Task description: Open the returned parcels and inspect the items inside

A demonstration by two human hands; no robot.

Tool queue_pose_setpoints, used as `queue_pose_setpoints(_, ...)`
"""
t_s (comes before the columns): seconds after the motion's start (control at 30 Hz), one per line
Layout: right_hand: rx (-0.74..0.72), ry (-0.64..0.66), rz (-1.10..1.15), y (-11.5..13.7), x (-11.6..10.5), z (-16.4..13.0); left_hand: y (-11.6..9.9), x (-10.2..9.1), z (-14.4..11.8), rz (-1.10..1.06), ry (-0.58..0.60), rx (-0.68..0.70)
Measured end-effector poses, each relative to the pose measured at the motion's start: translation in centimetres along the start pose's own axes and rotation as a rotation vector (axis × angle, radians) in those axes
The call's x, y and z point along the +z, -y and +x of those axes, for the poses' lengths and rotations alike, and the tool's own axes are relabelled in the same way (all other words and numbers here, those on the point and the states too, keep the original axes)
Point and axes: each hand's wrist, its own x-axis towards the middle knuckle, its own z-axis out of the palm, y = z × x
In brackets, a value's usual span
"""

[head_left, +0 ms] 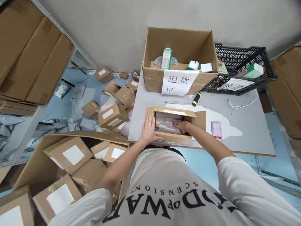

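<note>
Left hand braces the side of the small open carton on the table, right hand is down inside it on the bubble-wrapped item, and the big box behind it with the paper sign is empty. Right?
Not quite. The head view shows the big box holds several small product packages, including a pink one. The rest stands: left hand braces the small open carton, right hand is inside it on the bubble-wrapped item.

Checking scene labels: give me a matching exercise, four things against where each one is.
Things:
1. left hand
2. right hand
3. pink carton
4. black-and-yellow tool

Places:
A. lying on the table between two boxes
B. standing in the large labelled box
C. inside the small open box, on bubble wrap
D. on that box's left wall

Pairs: 1-D, 2-C, 3-B, 4-A
</note>
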Motion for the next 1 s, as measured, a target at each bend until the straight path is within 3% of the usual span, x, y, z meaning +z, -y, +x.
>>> queue_pose_setpoints(0.17,0.084,0.064,-0.062,0.4,0.4,1.7,0.0,-0.1,0.0,0.018,0.007,0.001)
queue_pose_setpoints(0.27,0.06,0.021,-0.05,0.4,0.8,2.3,0.0,0.0,0.0,0.017,0.005,0.0)
queue_pose_setpoints(0.47,-0.02,-0.045,0.057,0.2,1.0,0.7,0.3,0.3,0.0,-0.01,-0.01,0.009)
queue_pose_setpoints(0.57,0.035,-0.012,0.068,1.0,-0.7,-0.3,0.5,0.4,0.1,-0.033,-0.02,0.031)
queue_pose_setpoints(0.67,0.092,-0.015,0.102,2.7,-4.0,-0.3,0.5,0.4,0.2,-0.042,-0.014,0.032)
queue_pose_setpoints(0.83,-0.286,-0.34,0.145,7.1,-8.7,1.4,0.4,0.4,0.2,-0.033,0.006,0.017)
queue_pose_setpoints(0.9,-0.358,-0.347,0.177,8.5,-9.3,2.2,0.3,0.4,0.2,-0.03,0.01,0.015)
queue_pose_setpoints(1.0,-0.33,-0.287,0.21,9.3,-9.3,3.0,0.3,0.4,0.2,-0.021,0.013,0.009)
